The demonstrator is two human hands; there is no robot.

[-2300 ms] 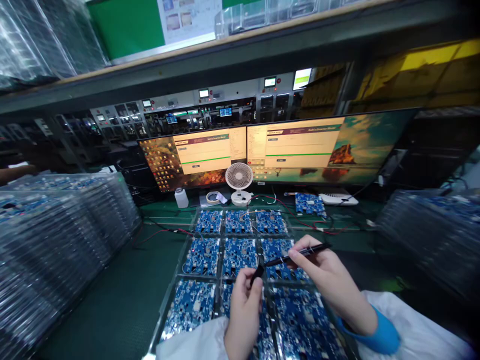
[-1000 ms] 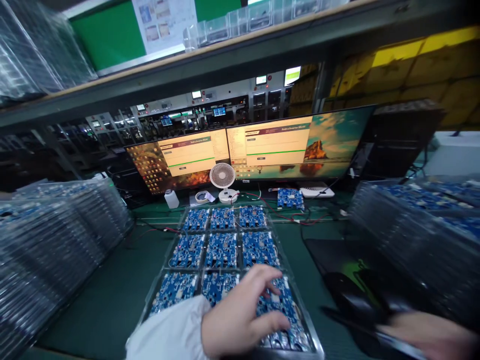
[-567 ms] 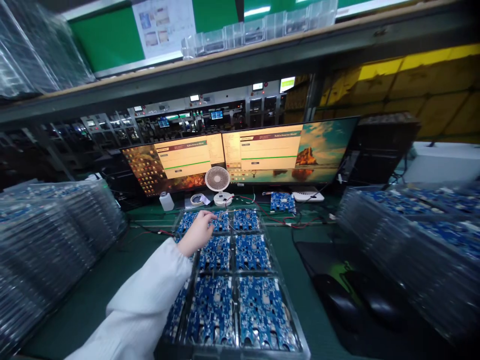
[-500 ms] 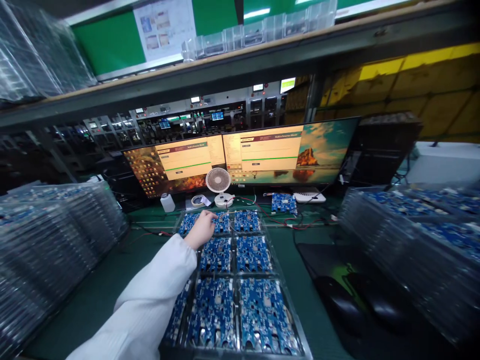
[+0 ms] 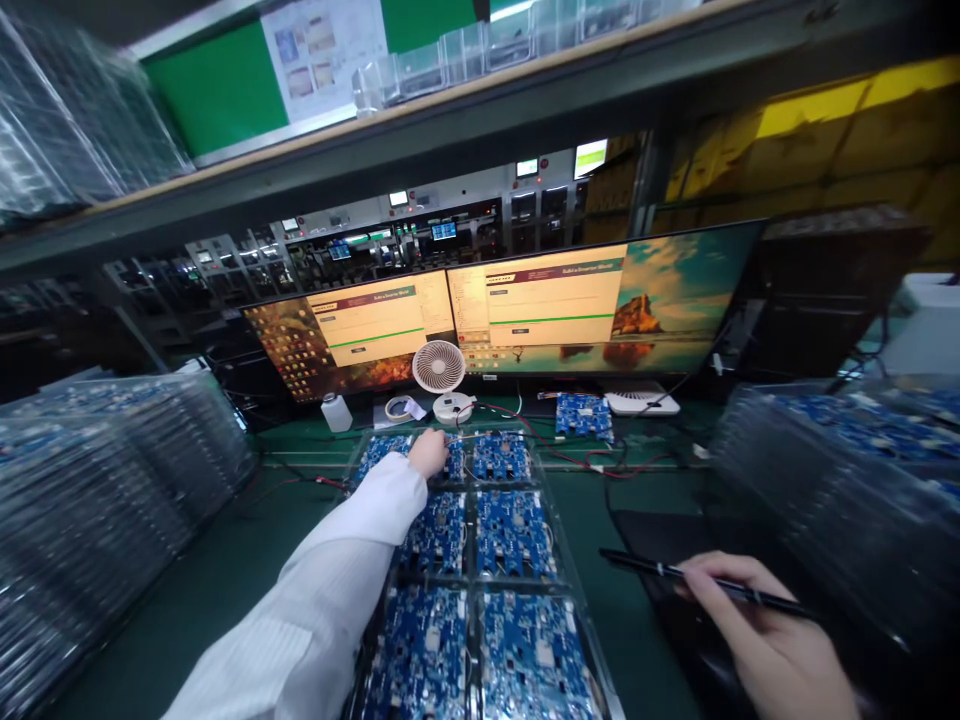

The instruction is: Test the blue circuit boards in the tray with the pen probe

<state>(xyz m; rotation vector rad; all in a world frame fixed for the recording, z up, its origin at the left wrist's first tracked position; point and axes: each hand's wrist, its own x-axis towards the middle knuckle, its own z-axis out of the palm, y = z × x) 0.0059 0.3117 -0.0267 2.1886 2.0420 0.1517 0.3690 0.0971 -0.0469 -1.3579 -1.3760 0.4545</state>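
Note:
My left hand reaches over the far row of blue circuit boards, which lie in a clear plastic tray. Its fingers are closed and bent down at a far board; what they grip is hidden, though a thin wire-like piece shows just right of them. At the lower right, my right hand pinches a slim black pen between thumb and fingers. The pen is held nearly level above the black mouse pad, its tip pointing left, apart from the tray.
Tall stacks of board-filled trays stand left and right. Behind the tray are a small fan, a white bottle, a tape roll, a single board, loose wires and two monitors. A shelf crosses above.
My right hand has come into view at the lower right with the pen. My left hand stays at the far row, shifted slightly right, and the view has tilted a little.

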